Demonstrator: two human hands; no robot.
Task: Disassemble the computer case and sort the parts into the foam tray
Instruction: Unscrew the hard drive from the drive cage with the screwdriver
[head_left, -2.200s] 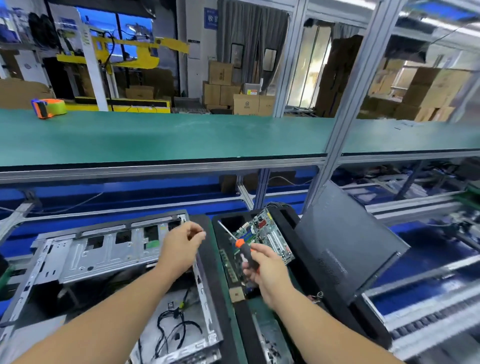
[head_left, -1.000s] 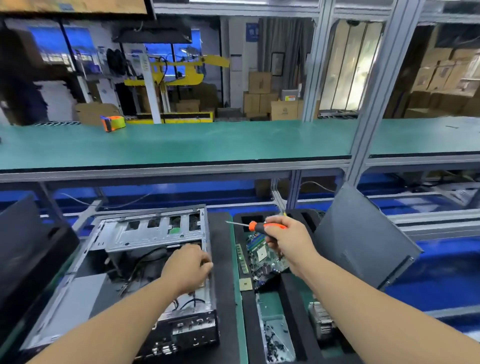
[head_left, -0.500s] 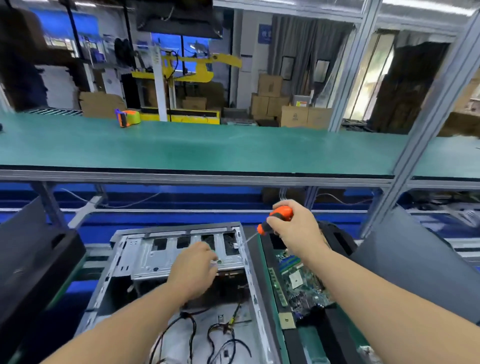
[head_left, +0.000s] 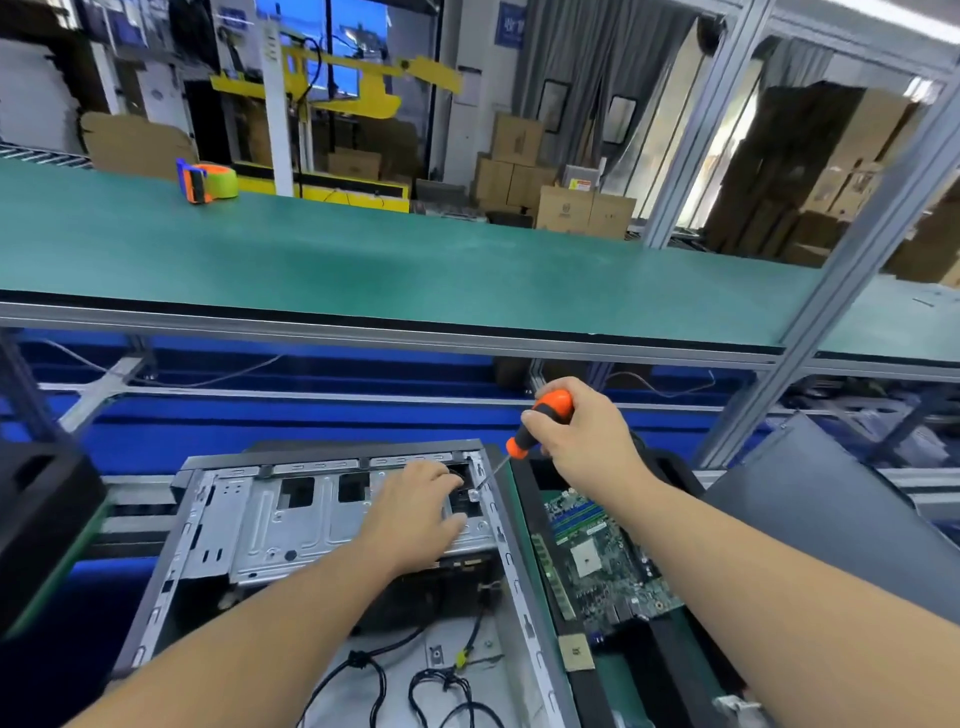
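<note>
Orange-black screwdriver (head_left: 540, 423), green motherboard (head_left: 605, 561)

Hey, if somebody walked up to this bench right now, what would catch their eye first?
Probably the orange-handled screwdriver gripped in the right hand, its tip at the far right corner of the open computer case. The left hand rests on the case's metal bracket, and a green motherboard lies just right of it.

Tape dispenser (head_left: 207, 182) on green shelf (head_left: 363, 260); cardboard boxes (head_left: 561, 200) behind.

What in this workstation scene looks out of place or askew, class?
Nothing looks damaged or spilled. The dark side panel stands tilted right of the foam tray, and loose cables sprawl inside the open computer case.
</note>
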